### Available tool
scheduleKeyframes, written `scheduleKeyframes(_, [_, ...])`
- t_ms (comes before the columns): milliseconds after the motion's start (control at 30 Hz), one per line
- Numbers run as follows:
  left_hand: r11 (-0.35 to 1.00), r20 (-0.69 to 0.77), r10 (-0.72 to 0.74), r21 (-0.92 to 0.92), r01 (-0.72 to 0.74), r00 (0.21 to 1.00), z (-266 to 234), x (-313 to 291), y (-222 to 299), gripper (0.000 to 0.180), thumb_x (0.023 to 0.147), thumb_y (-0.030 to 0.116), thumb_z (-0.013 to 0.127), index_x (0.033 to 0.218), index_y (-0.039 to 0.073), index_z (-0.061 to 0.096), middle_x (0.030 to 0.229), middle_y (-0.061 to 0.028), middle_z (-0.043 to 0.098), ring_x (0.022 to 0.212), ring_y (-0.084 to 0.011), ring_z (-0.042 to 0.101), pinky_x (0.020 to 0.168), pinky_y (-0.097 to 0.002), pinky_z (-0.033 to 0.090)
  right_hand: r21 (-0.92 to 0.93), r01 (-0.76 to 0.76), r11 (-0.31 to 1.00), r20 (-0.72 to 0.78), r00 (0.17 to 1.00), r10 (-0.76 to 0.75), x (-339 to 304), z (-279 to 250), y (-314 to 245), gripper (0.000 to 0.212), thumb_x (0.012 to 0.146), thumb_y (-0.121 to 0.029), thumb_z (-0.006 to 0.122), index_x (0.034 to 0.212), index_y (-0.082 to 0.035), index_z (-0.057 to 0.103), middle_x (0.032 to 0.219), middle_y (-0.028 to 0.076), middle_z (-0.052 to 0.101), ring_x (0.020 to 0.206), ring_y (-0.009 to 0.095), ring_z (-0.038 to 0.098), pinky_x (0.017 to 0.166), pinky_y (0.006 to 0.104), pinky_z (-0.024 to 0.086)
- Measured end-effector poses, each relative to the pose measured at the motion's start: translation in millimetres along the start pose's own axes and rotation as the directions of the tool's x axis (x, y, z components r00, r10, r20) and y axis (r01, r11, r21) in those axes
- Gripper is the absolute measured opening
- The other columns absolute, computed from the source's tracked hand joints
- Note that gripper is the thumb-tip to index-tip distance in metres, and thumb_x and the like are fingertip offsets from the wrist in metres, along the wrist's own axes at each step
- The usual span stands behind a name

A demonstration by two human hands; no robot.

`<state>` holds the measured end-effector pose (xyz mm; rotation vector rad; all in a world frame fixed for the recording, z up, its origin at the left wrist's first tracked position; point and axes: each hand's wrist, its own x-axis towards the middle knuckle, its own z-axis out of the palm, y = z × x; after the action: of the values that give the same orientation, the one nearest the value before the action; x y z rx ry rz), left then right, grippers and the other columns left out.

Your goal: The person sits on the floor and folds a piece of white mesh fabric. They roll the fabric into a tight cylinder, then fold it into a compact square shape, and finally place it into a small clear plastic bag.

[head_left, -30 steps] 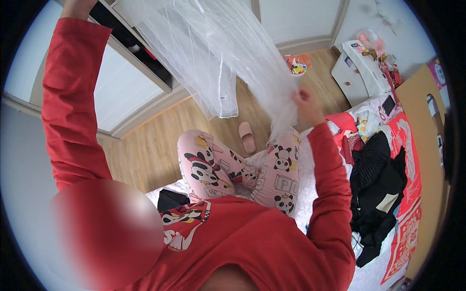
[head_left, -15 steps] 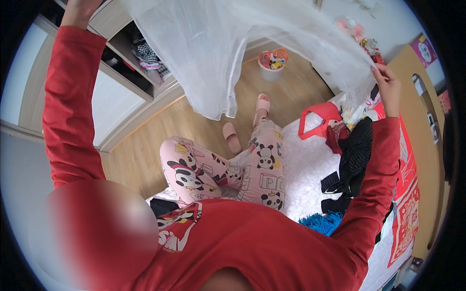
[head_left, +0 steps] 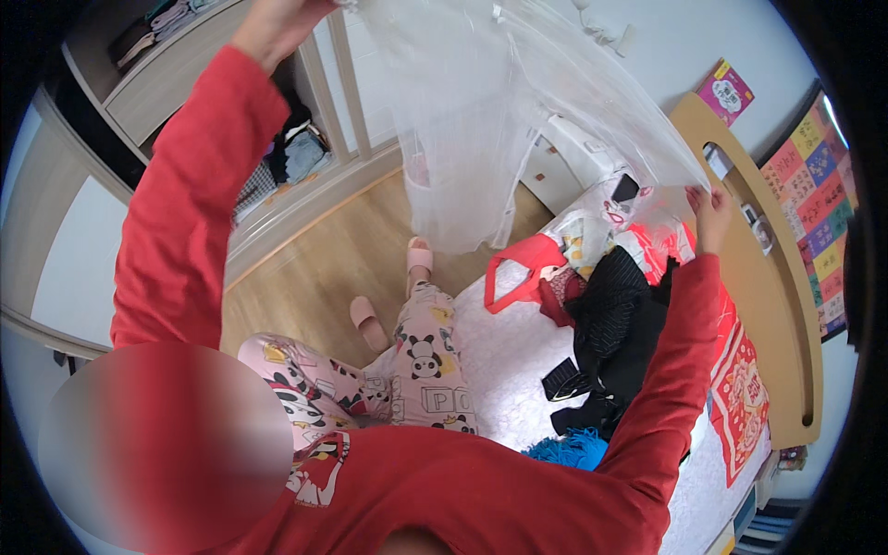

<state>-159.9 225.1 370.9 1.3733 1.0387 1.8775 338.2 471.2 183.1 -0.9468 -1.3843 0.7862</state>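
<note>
A sheer white cloth (head_left: pixel 462 129) hangs in loose folds between my raised hands; its kind does not show. My left hand (head_left: pixel 282 26) is up at the top edge, closed at the cloth's upper corner, with the fingertips partly cut off by the frame. At the right, my right hand (head_left: pixel 710 217) pinches the cloth's other end and holds it stretched out taut. Below that hand, black clothes (head_left: pixel 624 305) lie heaped on the bed beside a red-strapped piece (head_left: pixel 527 268). The cloth's lower hem dangles above the floor, past my pink slippers (head_left: pixel 370 324).
An open wardrobe (head_left: pixel 176 74) with folded clothes stands at the left. The bed (head_left: pixel 504 370) has a pale cover, a blue fringed item (head_left: pixel 573 450) and red printed fabric (head_left: pixel 740 407). A wooden headboard (head_left: pixel 786 305) rises at the right, and a white cabinet (head_left: pixel 560 171) stands beyond the bed.
The view has turned to the right, showing more of the headboard and wall. Both hands still hold the cloth, and it now hangs straighter, hiding the white bucket.
</note>
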Motion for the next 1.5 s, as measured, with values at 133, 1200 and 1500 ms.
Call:
scheduleKeyframes(133, [0.962, 0.137, 0.077, 0.252, -0.11, 0.988, -22, -74, -7, 0.032, 0.077, 0.018, 0.062, 0.104, 0.002, 0.054, 0.101, -0.0064, 0.057, 0.089, -0.0164, 0.056, 0.08, -0.0294, 0.044, -0.162, 0.1, 0.982, -0.01, 0.995, -0.103, -47, -66, -8, 0.021, 0.085, -0.008, 0.051, 0.101, 0.006, 0.052, 0.093, 0.011, 0.058, 0.088, 0.017, 0.057, 0.08, 0.0275, 0.047])
scheduleKeyframes(1200, [0.715, 0.364, -0.404, 0.698, 0.041, 0.839, 108, -511, -216, 0.02, 0.072, 0.015, 0.058, 0.085, 0.001, 0.051, 0.084, -0.0138, 0.051, 0.083, -0.0275, 0.052, 0.067, -0.0364, 0.041, -0.771, 0.31, 0.556, 0.199, 0.947, -0.252, -287, -28, 4, 0.021, 0.073, -0.016, 0.062, 0.086, 0.0, 0.061, 0.088, 0.014, 0.062, 0.083, 0.027, 0.058, 0.077, 0.0339, 0.043])
scheduleKeyframes(1500, [0.626, 0.196, -0.774, 0.381, 0.681, 0.602, 88, -496, -207, 0.025, 0.086, 0.022, 0.051, 0.082, -0.003, 0.056, 0.06, -0.0118, 0.05, 0.057, -0.0131, 0.045, 0.054, -0.0307, 0.039, -0.852, 0.478, 0.213, 0.523, 0.765, 0.375, -282, 226, 160, 0.023, 0.074, -0.031, 0.049, 0.087, -0.019, 0.064, 0.091, 0.007, 0.063, 0.091, 0.028, 0.057, 0.082, 0.0548, 0.035])
